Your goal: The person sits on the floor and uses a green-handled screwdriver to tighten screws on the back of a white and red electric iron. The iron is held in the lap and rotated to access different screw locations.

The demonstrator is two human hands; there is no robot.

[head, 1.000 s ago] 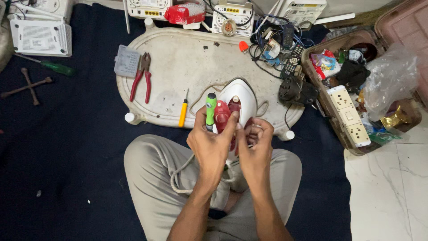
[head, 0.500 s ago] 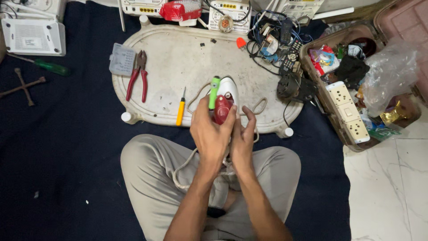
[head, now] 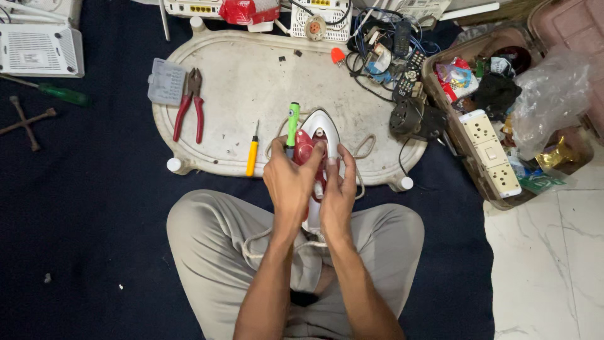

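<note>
Since earlier: both hands sit closer together on the iron than a second ago, and the green-handled tool now stands more upright by the left thumb.

Head view, iron: a red and white clothes iron (head: pixel 318 141) rests with its nose on the near edge of the white oval tray (head: pixel 251 82), its rear toward the person's lap, its pale cord (head: pixel 258 242) looping over the trousers.

Head view, left hand: left hand (head: pixel 290 182) is wrapped over the red top, fingers curled and pressed on the body; a green-handled screwdriver (head: pixel 292 123) pokes up beside the thumb, though I cannot tell whether it is pinched or merely leaning.

Head view, right hand: right hand (head: pixel 336 192) clasps the iron's right flank, fingers extended and pressed flat against the shell.

Pose: both forearms run up from the bottom edge, wrists nearly touching.

Progress: the shell looks closed; no removed part shows, so the work appears early.

Nearby: yellow-handled screwdriver (head: pixel 252 154) just left of the hands, red pliers (head: pixel 189 104) farther left, box of oddments (head: pixel 503 107) well to the right.
</note>
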